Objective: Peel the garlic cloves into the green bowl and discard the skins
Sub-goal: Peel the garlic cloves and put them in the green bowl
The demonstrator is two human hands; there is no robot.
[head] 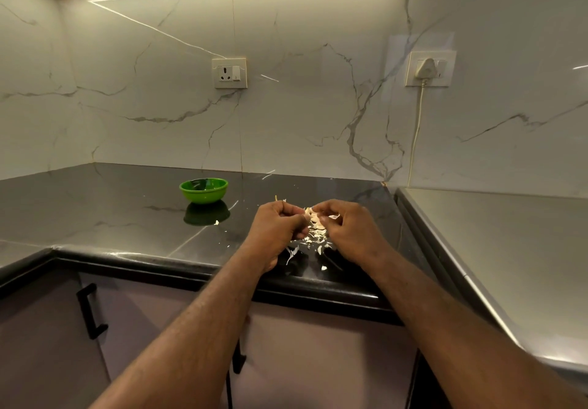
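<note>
Both hands pinch one garlic clove (310, 216) between them, left hand (276, 227) and right hand (350, 230) closed on it. Green bowl (203, 189) sits off left and farther back, so left's nearer. Skins (313, 240) lie right below.

No legible text, label, brand, number or sign on any surface in the head view. The white wall socket plate with switch (229, 73) bears no readable marking. The second white socket plate holding a white plug (428, 69) likewise shows none. The small glossy green plastic bowl (203, 190) is unmarked.
</note>
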